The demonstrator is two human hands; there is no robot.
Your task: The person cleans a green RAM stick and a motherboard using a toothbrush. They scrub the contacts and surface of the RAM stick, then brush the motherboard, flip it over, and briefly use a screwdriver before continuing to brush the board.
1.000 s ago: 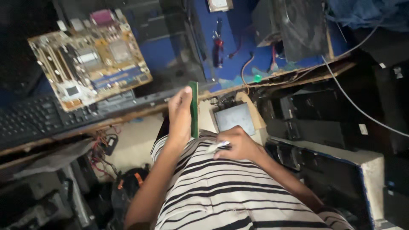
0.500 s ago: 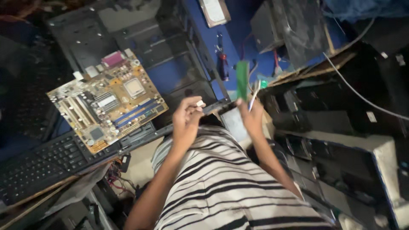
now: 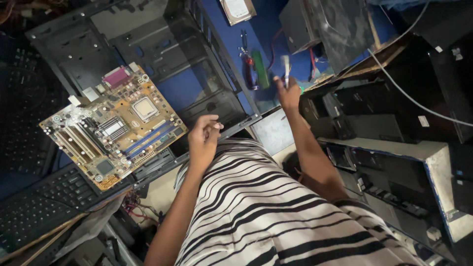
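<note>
My right hand (image 3: 288, 92) reaches forward over the blue table (image 3: 266, 29) and is closed on a slim white tool (image 3: 285, 66) that points away from me. A green memory stick (image 3: 261, 70) lies flat on the table just left of that hand, beside a red-handled screwdriver (image 3: 250, 68). My left hand (image 3: 204, 140) hovers at the front rail of an open black computer case (image 3: 148, 44). Its fingers are loosely curled and hold nothing. A bare motherboard (image 3: 113, 129) lies to its left.
A black keyboard (image 3: 44, 202) sits at the lower left under the motherboard's edge. A hard drive (image 3: 238, 7) and a grey power supply box (image 3: 322, 24) stand at the back. Stacked black cases (image 3: 394, 123) fill the right side, and a grey cable (image 3: 409, 96) crosses them.
The green memory stick has left my hands and now lies on the blue table. My right hand has stretched forward with the white tool. My left hand has dropped to the case rail.
</note>
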